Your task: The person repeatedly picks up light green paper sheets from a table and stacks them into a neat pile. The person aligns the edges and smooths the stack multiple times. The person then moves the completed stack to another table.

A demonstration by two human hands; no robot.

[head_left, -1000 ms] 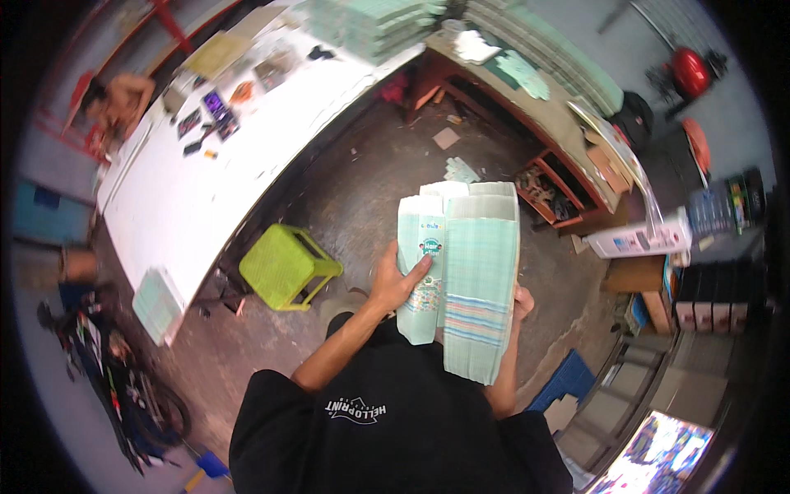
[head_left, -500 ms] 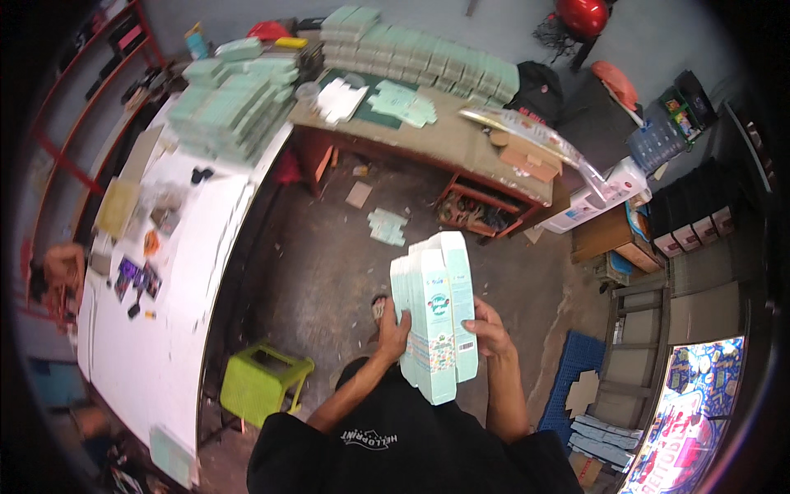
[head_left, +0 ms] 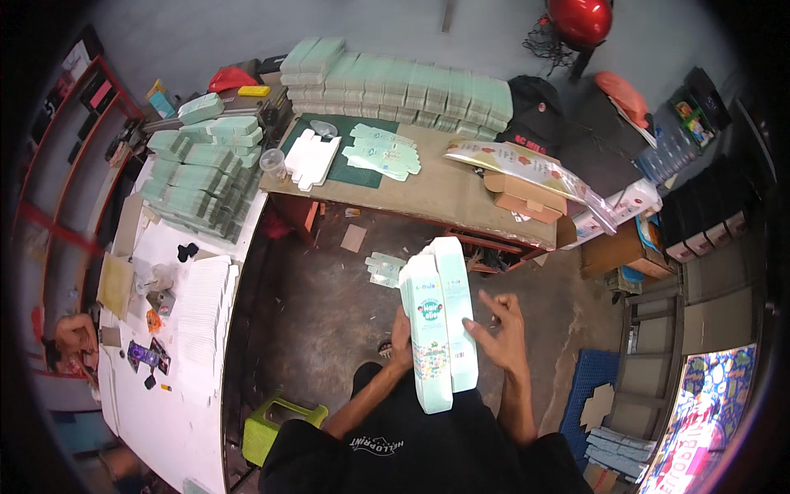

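In front of my body is a stack of flat, pale green and white folding cartons, held upright and slightly tilted. My left hand is closed round its left side, with the fingers partly hidden behind the stack. At the right edge, my right hand has its fingers spread and its thumb tip at or very near the front carton. The front carton's right panel stands a little apart from the rest.
Ahead, a brown workbench bears rows of bundled green cartons and loose carton blanks. A white table with more bundles runs along the left. Low down are a green stool and a blue pallet.
My right hand has let go of the stack's right side and spread its fingers. The stack has turned slightly, and my view has shifted so the workbench appears lower.
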